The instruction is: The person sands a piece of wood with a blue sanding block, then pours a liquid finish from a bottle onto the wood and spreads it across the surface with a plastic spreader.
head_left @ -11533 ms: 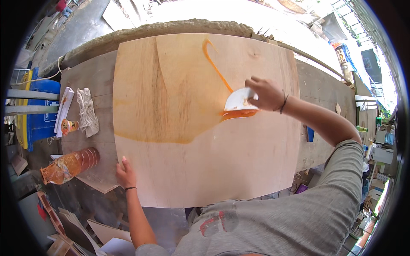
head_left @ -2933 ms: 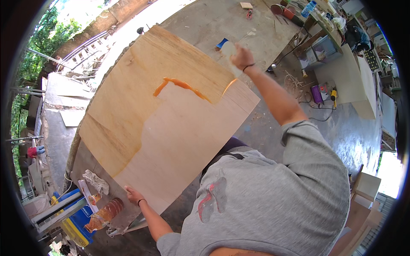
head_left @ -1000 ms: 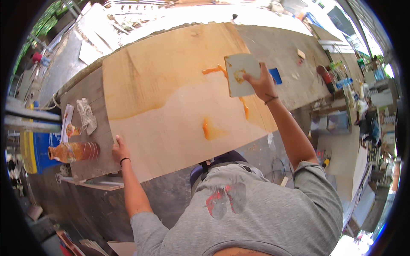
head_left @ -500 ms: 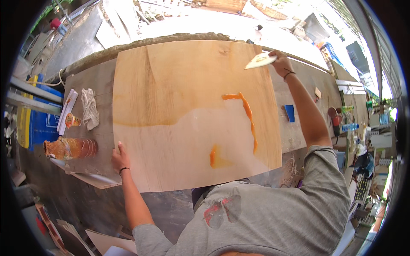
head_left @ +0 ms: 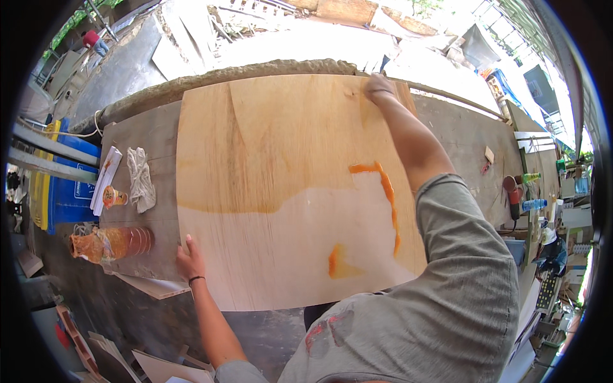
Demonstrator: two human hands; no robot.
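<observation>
A pale plywood sheet (head_left: 255, 147) lies on the workbench, its lower part looking whiter and coated. A bent orange strip of paste (head_left: 388, 191) runs down its right side, and a smaller orange smear (head_left: 335, 262) sits near the front edge. My left hand (head_left: 190, 260) grips the sheet's left edge near the front corner. Over the far right corner, my right hand (head_left: 380, 87) is closed with the arm stretched across the sheet. Whatever it holds is hidden; the pale flat spreader seen earlier does not show.
Left of the sheet lie an orange-stained bottle (head_left: 118, 244), a small orange-smeared cup (head_left: 115, 196), a crumpled white cloth (head_left: 140, 179) and white strips (head_left: 106, 175). A red power tool (head_left: 513, 198) and a water bottle (head_left: 535, 204) are at the right. A person (head_left: 94, 41) is far off.
My right hand has swung left along the far edge, and the pale spreader has gone out of sight. My right arm now covers the blue piece on the bench. My left hand stays at the edge.
</observation>
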